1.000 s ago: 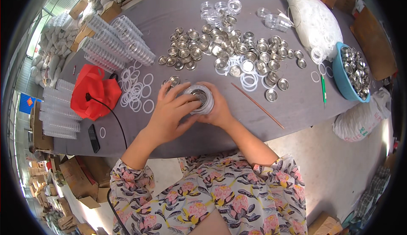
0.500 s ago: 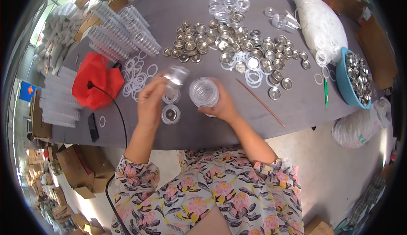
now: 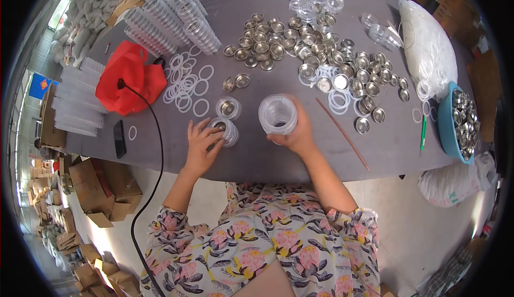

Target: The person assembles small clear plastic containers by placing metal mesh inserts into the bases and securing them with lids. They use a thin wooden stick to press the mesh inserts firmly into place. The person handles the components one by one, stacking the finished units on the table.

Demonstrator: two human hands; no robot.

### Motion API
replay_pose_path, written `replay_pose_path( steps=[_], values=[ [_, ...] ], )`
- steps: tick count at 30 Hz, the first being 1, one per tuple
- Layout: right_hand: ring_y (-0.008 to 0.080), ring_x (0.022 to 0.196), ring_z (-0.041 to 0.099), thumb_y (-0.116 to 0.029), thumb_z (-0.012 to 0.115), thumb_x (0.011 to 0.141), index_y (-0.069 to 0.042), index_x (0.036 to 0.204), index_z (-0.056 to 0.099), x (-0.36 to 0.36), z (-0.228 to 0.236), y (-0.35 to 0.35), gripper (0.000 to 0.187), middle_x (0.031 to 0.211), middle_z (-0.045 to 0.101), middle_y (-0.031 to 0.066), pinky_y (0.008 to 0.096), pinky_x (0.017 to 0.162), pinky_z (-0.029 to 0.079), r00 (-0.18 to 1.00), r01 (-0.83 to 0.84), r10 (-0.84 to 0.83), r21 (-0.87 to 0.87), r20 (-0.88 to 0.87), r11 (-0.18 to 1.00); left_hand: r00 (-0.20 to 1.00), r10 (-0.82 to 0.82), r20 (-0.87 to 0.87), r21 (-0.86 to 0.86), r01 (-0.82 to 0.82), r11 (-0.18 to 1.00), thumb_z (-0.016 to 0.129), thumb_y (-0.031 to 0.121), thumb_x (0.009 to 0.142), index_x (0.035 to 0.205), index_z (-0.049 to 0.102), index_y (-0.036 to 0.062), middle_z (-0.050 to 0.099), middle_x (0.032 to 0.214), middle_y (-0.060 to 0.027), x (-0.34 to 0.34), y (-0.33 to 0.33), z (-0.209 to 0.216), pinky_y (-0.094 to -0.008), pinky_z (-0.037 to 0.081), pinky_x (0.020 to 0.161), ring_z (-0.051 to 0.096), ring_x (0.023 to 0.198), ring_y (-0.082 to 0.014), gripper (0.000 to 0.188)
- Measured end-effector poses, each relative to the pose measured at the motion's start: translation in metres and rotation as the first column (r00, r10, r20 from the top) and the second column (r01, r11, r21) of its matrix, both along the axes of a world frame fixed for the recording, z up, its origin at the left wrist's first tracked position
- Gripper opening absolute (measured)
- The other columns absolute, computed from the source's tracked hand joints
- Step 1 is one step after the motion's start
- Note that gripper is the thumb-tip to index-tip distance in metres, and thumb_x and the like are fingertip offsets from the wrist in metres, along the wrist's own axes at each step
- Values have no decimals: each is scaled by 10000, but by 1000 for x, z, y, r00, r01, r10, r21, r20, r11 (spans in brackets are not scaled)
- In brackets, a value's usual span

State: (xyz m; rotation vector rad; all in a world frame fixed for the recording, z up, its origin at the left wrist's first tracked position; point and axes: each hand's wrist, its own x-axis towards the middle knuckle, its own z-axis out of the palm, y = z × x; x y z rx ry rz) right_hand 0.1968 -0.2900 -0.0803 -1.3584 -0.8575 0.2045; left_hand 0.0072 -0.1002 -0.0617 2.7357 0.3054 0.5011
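Note:
In my right hand (image 3: 297, 128) is a stack of clear round plastic cases (image 3: 278, 116), with the fingers wrapped round its right side and the thumb in front. My left hand (image 3: 202, 149) is open, fingers apart, at the left side of a short stack of clear round cases (image 3: 231, 134); a metal cup shows inside its top. Whether the fingertips touch that stack is hard to tell. Just behind it stands another clear case with a metal cup in it (image 3: 228, 108). Two loose shallow metal cups (image 3: 242, 80) lie farther back.
White plastic rings (image 3: 184, 80) lie left, beside a red cloth bag (image 3: 128, 74) and a black cable (image 3: 155, 117). Tall stacks of clear cases (image 3: 155, 24) stand behind. Many metal cups (image 3: 273, 40) spread across the middle. Right are a brown stick (image 3: 342, 133) and a blue basin (image 3: 450, 125).
The shiny metal piece that my left hand held raised has left it; the hand has come down to the short stack. Two metal cups now lie behind. My right hand still holds its stack.

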Motion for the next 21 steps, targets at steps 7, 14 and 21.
replay_pose_path(
  steps=[7, 14, 21],
  values=[
    [233, 1082, 541, -196, 874, 489, -27, 1228, 451, 1, 0, 4, 868, 1160, 550, 106, 352, 927, 429, 998, -8, 9, 22, -62, 1000, 969, 113, 219, -163, -78, 984, 667, 104, 755, 907, 659, 35, 632, 926, -72, 36, 34, 11, -386, 352, 905, 516, 1018, -276, 167],
    [228, 1107, 518, -305, 870, 523, 10, 1284, 386, 2, -6, 0, 955, 1196, 521, 121, 352, 946, 412, 999, -23, 22, -41, -24, 999, 998, -65, 11, 16, 65, 998, 672, 131, 752, 876, 648, 71, 606, 867, -52, 58, 41, -9, -396, 360, 890, 528, 937, -253, 139],
    [226, 1111, 516, -378, 873, 536, 6, 1281, 390, 4, -10, 1, 967, 1196, 517, 116, 352, 948, 412, 1000, -9, 9, -23, 11, 1000, 1000, 24, -12, -187, -26, 982, 692, 146, 734, 763, 655, 49, 599, 754, -60, 78, 40, 23, -348, 403, 759, 563, 797, -231, 107]
  ],
)
